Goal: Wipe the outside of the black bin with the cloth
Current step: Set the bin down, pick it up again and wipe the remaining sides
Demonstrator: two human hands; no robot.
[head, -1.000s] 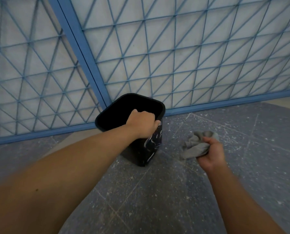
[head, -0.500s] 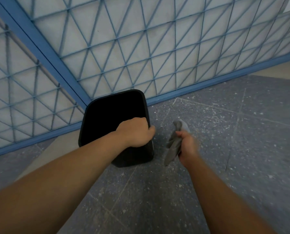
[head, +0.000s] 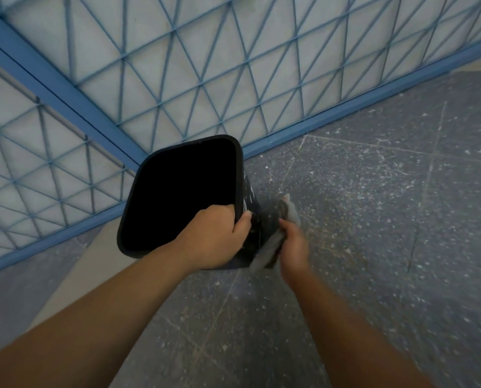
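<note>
Blue mesh fence [head: 233,79] (speckled floor [head: 373,219]).

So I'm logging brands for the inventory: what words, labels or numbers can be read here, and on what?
None can be read.
Black bin: pale marks on its right outer wall, too blurred to tell whether they are text.
Cloth, mesh fence, floor: no text visible.
</note>
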